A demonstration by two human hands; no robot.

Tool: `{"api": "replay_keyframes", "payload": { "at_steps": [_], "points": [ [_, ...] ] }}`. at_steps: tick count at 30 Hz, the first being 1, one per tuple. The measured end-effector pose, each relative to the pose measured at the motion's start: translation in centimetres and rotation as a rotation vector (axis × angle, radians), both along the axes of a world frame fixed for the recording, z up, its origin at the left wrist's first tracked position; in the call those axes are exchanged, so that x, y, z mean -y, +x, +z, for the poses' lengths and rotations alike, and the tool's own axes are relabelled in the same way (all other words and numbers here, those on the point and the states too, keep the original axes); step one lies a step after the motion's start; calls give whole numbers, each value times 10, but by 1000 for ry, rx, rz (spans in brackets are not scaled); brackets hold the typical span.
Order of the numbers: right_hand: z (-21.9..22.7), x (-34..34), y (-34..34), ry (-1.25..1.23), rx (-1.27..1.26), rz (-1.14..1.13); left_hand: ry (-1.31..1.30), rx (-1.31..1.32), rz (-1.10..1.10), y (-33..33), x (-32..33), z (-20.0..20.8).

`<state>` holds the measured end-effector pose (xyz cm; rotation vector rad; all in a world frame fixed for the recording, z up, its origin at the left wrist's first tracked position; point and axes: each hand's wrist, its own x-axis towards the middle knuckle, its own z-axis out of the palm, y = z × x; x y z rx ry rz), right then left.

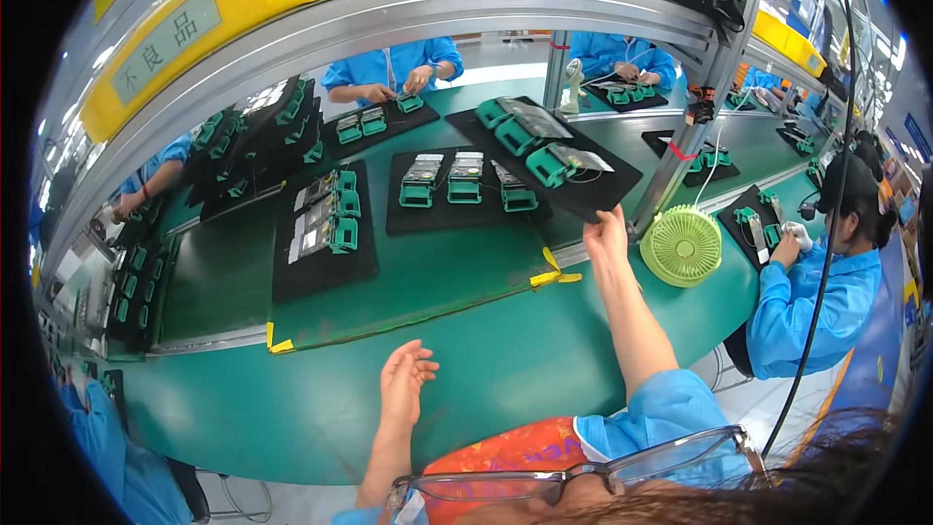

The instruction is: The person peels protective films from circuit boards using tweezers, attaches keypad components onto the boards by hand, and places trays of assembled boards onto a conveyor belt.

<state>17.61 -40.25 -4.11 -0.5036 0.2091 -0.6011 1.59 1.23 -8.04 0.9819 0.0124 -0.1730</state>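
My right hand (606, 231) reaches forward and grips the near corner of a black board (604, 192), its fingers partly hidden beneath it. The board is tilted, its far end overlapping the neighbouring board. On it lie green plastic housings (551, 167) with silvery pieces and thin wires attached. Over the near green tabletop (505, 379), my left hand (404, 381) is held up with nothing in it, fingers apart and slightly curled. In front of it, a second black board (403, 218) carries three green housings, and a third board (358, 262) at the left carries several more.
Right of my right hand stands a round light-green fan (680, 246), beside a metal post (695, 122). A metal rail (437, 5) crosses above, with a yellow bin (224, 29) over it. Yellow tape (554, 277) marks the table edge. Co-workers sit opposite and at both sides.
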Motion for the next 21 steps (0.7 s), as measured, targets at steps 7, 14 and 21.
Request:
{"api": "replay_keyframes", "payload": {
  "at_steps": [7, 14, 21],
  "points": [
    [-12, 22, 49, -44, -135, -312, 174, -50, -46, 6, -4, -5],
    [-62, 135, 75, -352, -601, -535, 163, -9, -191, 28, 24, -1],
    [5, -96, 33, -1844, -258, -468, 369, -27, -27, 4, 3, -3]
  ]
}}
